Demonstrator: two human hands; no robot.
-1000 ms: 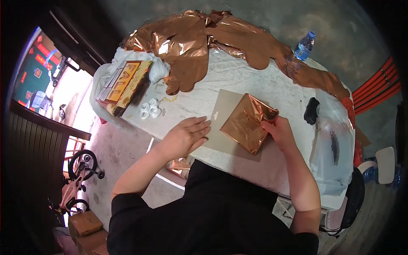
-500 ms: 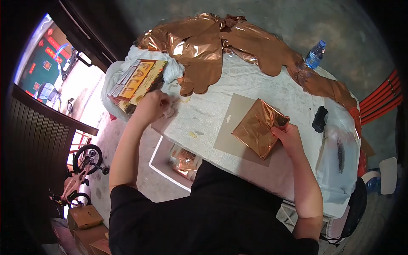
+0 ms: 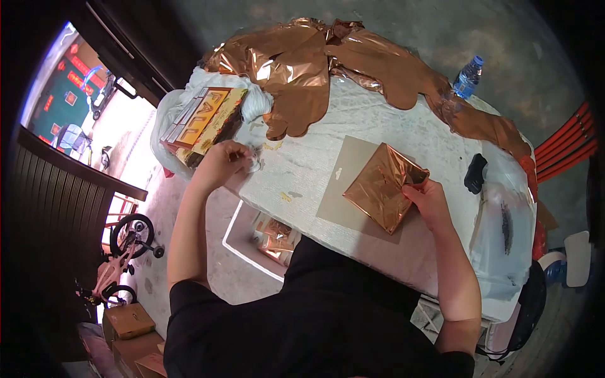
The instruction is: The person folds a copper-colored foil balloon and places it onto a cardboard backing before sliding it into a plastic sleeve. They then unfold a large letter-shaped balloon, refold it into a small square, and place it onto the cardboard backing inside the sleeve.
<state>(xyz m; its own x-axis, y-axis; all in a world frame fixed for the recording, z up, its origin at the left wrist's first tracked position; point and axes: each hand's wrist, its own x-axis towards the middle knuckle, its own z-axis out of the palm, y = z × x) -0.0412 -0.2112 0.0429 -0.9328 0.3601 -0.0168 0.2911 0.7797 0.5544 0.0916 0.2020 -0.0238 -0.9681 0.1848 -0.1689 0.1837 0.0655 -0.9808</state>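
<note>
My right hand [image 3: 430,200] pinches the right corner of a folded copper foil balloon [image 3: 381,189]. The shiny square lies partly over a grey-beige card [image 3: 334,183] with a small hang-hole slot at its left edge. At the table's left edge, my left hand [image 3: 222,165] has its fingers closed together. A small whitish, translucent thing [image 3: 253,162] shows at those fingertips; its kind is too small to tell. Just beyond this hand lies a stack of printed cards [image 3: 208,123] with "FALL" lettering, resting against a bundle of white string [image 3: 252,97].
Flat copper foil balloons [image 3: 283,82] spread along the table's far edge. A water bottle [image 3: 468,77] stands at the far right, with a black object [image 3: 475,174] nearer. A white bin [image 3: 234,242] with copper packets sits below the white-covered table [image 3: 290,170]. Red chairs [image 3: 570,145] are at right.
My left hand has moved slightly down and to the right, with the whitish thing still by its fingertips. The right hand keeps its pinch on the folded foil balloon.
</note>
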